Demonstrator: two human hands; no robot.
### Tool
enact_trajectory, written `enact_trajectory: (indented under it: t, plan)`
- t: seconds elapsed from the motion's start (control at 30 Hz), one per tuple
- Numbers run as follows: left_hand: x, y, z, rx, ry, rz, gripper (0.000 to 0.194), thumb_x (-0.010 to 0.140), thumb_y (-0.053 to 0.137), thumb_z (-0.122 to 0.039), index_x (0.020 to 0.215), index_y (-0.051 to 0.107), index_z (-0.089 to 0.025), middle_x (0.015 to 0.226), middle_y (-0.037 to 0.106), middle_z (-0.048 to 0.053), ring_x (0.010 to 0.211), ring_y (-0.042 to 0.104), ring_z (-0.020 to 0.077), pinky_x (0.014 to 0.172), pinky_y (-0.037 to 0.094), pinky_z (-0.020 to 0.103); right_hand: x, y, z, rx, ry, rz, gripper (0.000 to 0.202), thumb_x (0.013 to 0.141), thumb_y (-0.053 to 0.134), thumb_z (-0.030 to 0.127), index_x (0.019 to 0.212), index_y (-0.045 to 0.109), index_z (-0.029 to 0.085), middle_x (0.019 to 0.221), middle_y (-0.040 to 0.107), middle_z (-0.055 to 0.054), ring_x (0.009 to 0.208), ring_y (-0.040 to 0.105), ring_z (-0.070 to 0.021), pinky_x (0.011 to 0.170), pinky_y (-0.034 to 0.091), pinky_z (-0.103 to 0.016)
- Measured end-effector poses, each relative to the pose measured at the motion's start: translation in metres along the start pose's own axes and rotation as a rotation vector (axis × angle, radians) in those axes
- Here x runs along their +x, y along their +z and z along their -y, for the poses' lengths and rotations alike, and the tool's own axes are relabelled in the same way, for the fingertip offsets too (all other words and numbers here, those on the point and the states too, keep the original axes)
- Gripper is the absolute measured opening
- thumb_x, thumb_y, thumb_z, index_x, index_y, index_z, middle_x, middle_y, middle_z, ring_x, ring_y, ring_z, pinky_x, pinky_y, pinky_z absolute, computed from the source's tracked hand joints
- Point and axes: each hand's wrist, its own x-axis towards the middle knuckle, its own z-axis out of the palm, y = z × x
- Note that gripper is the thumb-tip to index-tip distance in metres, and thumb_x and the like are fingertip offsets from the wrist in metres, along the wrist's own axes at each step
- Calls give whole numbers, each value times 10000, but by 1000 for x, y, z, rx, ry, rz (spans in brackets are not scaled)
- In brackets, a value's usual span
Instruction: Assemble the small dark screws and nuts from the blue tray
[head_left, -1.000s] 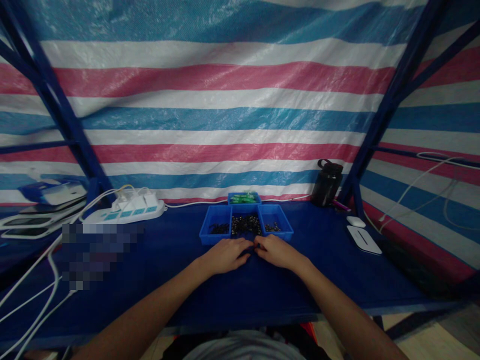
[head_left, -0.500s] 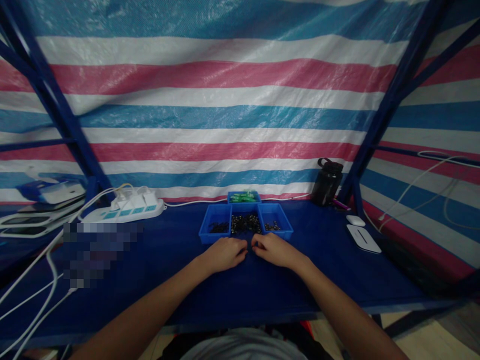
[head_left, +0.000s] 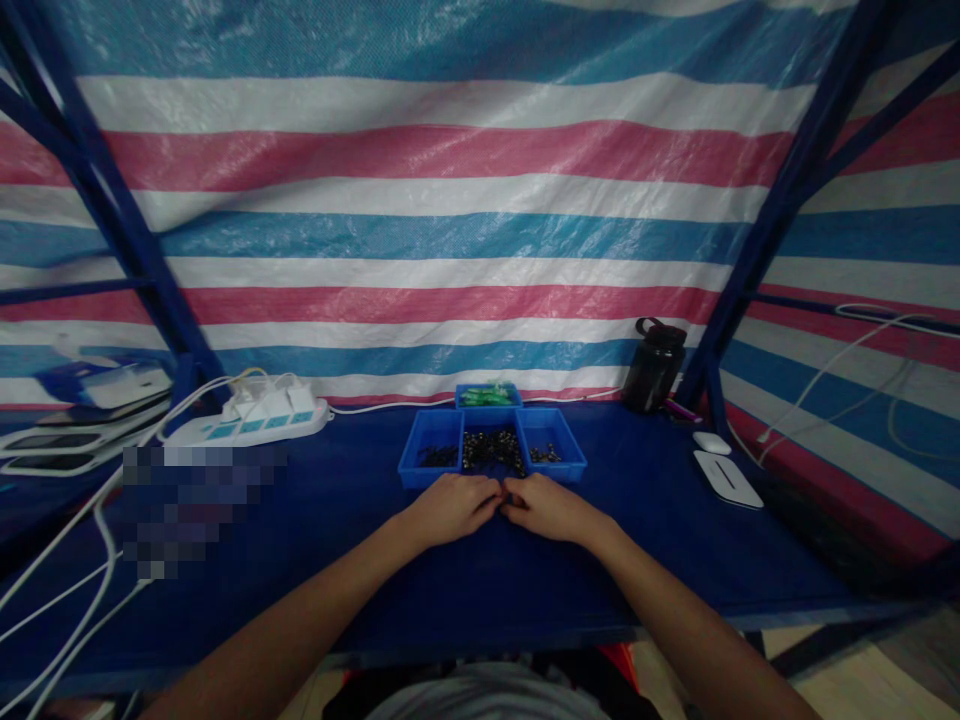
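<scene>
My left hand [head_left: 459, 507] and my right hand [head_left: 546, 507] meet fingertip to fingertip just in front of the blue bins. Both have their fingers curled into a pinch; whatever sits between the tips is too small or hidden to make out. The middle bin holds a heap of small black and metallic parts [head_left: 491, 450]. Dark thin pieces [head_left: 439, 456] lie in the left bin [head_left: 409, 462]. A few small brassy parts [head_left: 545, 453] are in the right bin [head_left: 574, 450]. Behind these, a smaller bin contains green pieces [head_left: 486, 395].
A white power strip [head_left: 255, 425] with plugs and cables lies at the left, beside stacked devices [head_left: 67, 440]. On the right stand a black bottle [head_left: 655, 365] and a flat white device [head_left: 727, 478]. Striped sheeting [head_left: 450, 235] hangs behind the blue table [head_left: 480, 590].
My hands have come closer together, so the fingertips now touch or nearly touch. The bins and their contents look the same.
</scene>
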Motion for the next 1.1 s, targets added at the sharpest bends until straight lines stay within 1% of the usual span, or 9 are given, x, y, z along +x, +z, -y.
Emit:
enact_trajectory:
  t: [0.17, 0.3, 0.47, 0.63, 0.83, 0.97, 1.1]
  plan:
    - [0, -2, -1, -12, 26, -6, 197, 942, 385, -252, 896, 563, -183, 862, 624, 25, 756, 598, 145, 657, 417, 214, 0, 1, -1, 29, -42, -12, 105, 846, 511, 238, 838, 577, 158, 651, 605, -4, 562, 520, -119, 515, 272, -223]
    - [0, -3, -3, -17, 19, -13, 189, 934, 394, -250, 875, 558, -179, 855, 622, 25, 747, 594, 142, 650, 414, 211, 0, 0, 0, 33, -43, -8, 104, 847, 510, 226, 824, 585, 158, 657, 613, -7, 573, 532, -123, 527, 287, -224]
    - [0, -4, -2, 2, -23, 2, 142, 905, 424, -236, 833, 536, -186, 818, 625, 13, 719, 597, 145, 626, 408, 212, 1, -2, -1, 21, -6, -19, 106, 846, 509, 226, 837, 588, 157, 665, 615, -9, 586, 536, -124, 535, 288, -222]
    - [-1, -2, 0, 33, -60, 61, 117, 879, 446, -228, 817, 538, -192, 796, 638, 13, 711, 606, 154, 604, 408, 217, 0, -5, -1, 31, 51, -17, 94, 834, 523, 220, 886, 581, 167, 661, 606, 4, 602, 532, -122, 542, 286, -216]
    - [-1, 1, 2, 28, -67, 77, 125, 872, 447, -231, 831, 558, -188, 798, 650, 25, 714, 617, 165, 603, 412, 225, 0, -6, 1, 171, 13, -33, 83, 846, 531, 244, 896, 549, 180, 655, 592, 30, 596, 538, -110, 546, 324, -201]
    - [-1, 2, 3, -1, -33, 71, 123, 872, 445, -223, 864, 563, -189, 815, 657, 26, 738, 627, 172, 609, 412, 226, 0, -5, 1, 267, -37, -29, 93, 846, 535, 263, 894, 539, 183, 651, 590, 37, 574, 534, -106, 525, 342, -194]
    - [-1, 2, 2, -13, -17, 74, 125, 866, 446, -211, 884, 568, -191, 820, 657, 24, 741, 629, 168, 617, 417, 222, 0, -4, 1, 308, -54, -16, 103, 830, 547, 252, 905, 536, 183, 633, 588, 44, 560, 536, -108, 516, 351, -195]
